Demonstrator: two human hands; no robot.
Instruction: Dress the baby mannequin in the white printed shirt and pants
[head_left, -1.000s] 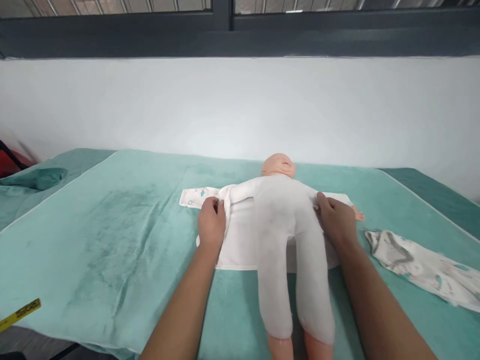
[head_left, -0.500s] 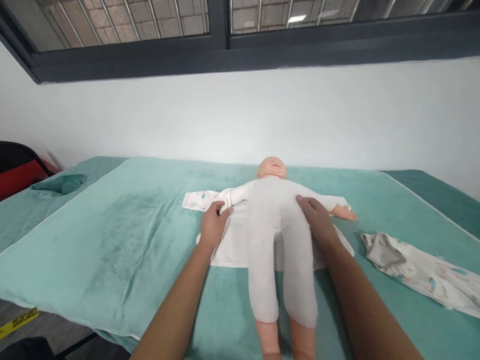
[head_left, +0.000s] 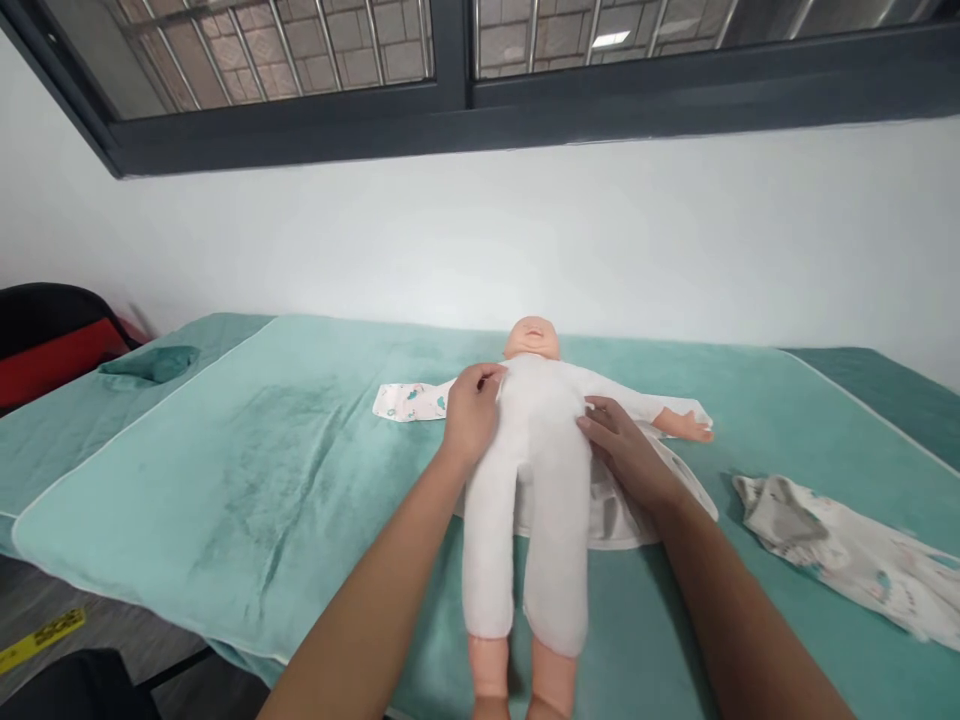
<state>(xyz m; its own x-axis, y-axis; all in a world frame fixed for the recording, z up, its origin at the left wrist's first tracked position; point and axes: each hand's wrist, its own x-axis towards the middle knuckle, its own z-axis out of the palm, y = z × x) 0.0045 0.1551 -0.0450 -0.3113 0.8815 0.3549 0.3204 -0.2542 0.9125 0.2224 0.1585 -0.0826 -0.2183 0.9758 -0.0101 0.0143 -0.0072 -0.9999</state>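
Note:
A baby doll (head_left: 559,480) with a white cloth body lies on its back, head away from me, legs toward me. Beneath it spreads an opened white baby shirt (head_left: 615,515). One doll arm reaches right with its hand out of the cuff; at left the shirt's patterned sleeve (head_left: 411,402) lies flat. My left hand (head_left: 474,412) is closed at the doll's upper left side, fingertips partly hidden. With bent fingers, my right hand (head_left: 628,452) grips the doll's right side at the waist, over the shirt.
Patterned baby pants (head_left: 847,550) lie on the green bed cover (head_left: 225,480) at right. A small dark green cloth (head_left: 148,366) is at far left, near a black and red object (head_left: 60,345). A white wall and barred window stand behind the bed.
The doll's body and legs have shifted left over the shirt. My left hand has moved from the sleeve's opening to the doll's side; my right hand stays at its other side.

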